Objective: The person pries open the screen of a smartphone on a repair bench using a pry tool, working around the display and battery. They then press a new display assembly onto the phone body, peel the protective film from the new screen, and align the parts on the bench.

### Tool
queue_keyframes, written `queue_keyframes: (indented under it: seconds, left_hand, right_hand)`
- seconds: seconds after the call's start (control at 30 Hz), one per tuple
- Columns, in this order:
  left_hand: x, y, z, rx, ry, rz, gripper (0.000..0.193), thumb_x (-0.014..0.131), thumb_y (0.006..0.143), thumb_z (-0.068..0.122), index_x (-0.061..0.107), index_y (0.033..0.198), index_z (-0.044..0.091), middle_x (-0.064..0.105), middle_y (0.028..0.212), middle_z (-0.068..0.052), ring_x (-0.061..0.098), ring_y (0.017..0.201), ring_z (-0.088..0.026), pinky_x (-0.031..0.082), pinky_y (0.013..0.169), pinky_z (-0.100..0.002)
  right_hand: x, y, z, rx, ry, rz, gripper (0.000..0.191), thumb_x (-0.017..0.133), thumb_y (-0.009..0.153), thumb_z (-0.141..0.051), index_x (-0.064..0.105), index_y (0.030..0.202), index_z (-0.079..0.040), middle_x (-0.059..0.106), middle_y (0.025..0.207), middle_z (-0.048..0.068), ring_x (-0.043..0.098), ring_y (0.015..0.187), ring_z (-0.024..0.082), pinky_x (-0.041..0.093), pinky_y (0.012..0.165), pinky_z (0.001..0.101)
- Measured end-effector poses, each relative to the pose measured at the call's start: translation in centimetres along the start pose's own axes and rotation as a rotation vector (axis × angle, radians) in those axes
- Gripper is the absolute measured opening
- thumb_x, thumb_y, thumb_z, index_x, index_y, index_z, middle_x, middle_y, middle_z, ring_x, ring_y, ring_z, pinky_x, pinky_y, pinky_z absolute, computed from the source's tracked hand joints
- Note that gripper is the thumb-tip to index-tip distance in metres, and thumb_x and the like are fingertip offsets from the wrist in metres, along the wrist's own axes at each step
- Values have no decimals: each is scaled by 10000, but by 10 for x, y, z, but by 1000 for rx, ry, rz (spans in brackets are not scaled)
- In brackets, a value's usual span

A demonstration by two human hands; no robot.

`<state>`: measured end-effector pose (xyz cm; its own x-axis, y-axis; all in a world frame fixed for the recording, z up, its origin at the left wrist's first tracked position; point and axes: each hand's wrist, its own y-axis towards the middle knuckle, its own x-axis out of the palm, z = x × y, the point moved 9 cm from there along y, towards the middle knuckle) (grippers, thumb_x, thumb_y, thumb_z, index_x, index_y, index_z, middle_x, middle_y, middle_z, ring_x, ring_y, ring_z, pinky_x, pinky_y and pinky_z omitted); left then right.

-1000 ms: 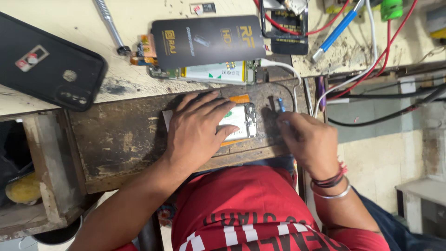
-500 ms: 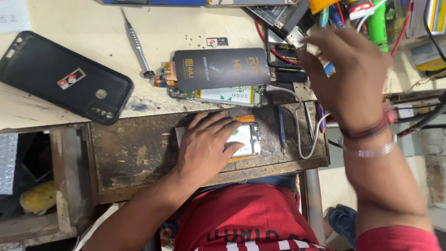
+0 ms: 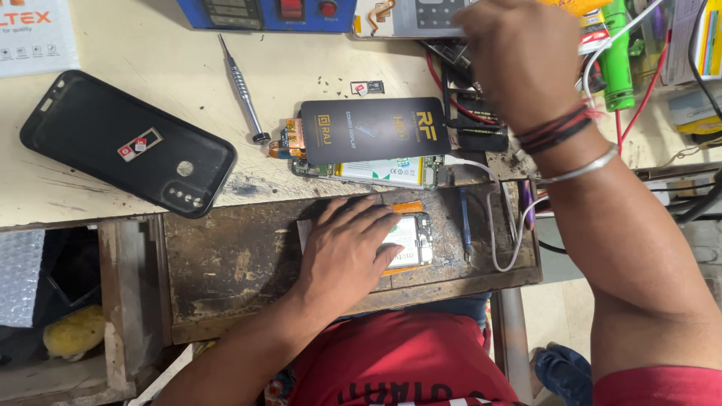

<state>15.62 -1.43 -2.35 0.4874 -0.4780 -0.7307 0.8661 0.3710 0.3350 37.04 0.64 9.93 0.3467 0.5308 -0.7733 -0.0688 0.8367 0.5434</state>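
Note:
My left hand lies flat, fingers spread, on an opened phone body that rests on a worn wooden board. My right hand is raised over the back of the bench, above a black frame and tangled wires; its fingers are hidden, so I cannot tell whether it holds anything. A dark display panel lies across a phone with its circuit board exposed, between the two hands.
A black phone case lies at the left, a silver screwdriver beside it. A blue tool and white cable lie on the board's right. A blue power unit and green bottle stand at the back.
My right hand has left the phone on the board and lifted up to the back of the bench. My left hand stays pressed on the phone. The view has tilted further up the bench.

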Motion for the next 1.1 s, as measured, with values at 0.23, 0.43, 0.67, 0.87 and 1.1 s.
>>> queue_keyframes:
  seconds: [0.23, 0.43, 0.67, 0.87, 1.1]
  left_hand:
    - [3, 1, 0, 5, 19, -10, 369, 735, 895, 322, 742, 1166, 71, 744, 1214, -85, 628, 1254, -274, 396, 1107, -479]
    - [3, 2, -1, -1, 16, -6, 356, 737, 896, 317, 746, 1166, 85, 746, 1200, -84, 631, 1254, -276, 400, 1107, -475]
    - [4, 0, -2, 3, 14, -4, 358, 737, 890, 312, 745, 1166, 83, 746, 1214, -80, 630, 1253, -277, 401, 1104, -472]
    - [-14, 3, 5, 32, -12, 97, 297, 754, 902, 283, 760, 1123, 85, 765, 1158, -83, 676, 1195, -272, 459, 1076, -458]
    - [-70, -8, 2, -18, -175, 439, 141, 808, 923, 110, 770, 1054, 72, 788, 1029, -82, 784, 949, -218, 619, 835, -331]
  right_hand:
    - [-20, -4, 14, -45, -51, -7, 105, 688, 942, -90, 768, 986, -141, 698, 836, 57, 677, 745, 249, 526, 649, 359]
    - [20, -4, -17, -167, -91, -149, 78, 633, 931, -121, 675, 865, -120, 664, 814, 35, 700, 798, 240, 532, 717, 392]
    - [-2, 3, -11, -130, -108, -148, 88, 640, 935, -122, 642, 847, -126, 638, 808, 34, 683, 781, 229, 527, 730, 369]
    - [-85, -10, -15, -19, -22, -39, 64, 731, 993, -97, 682, 953, -102, 632, 847, 48, 643, 754, 230, 486, 651, 341]
    - [-129, -62, -37, 244, 341, -308, 128, 784, 871, -29, 732, 984, -61, 708, 854, 94, 673, 706, 268, 498, 598, 378]
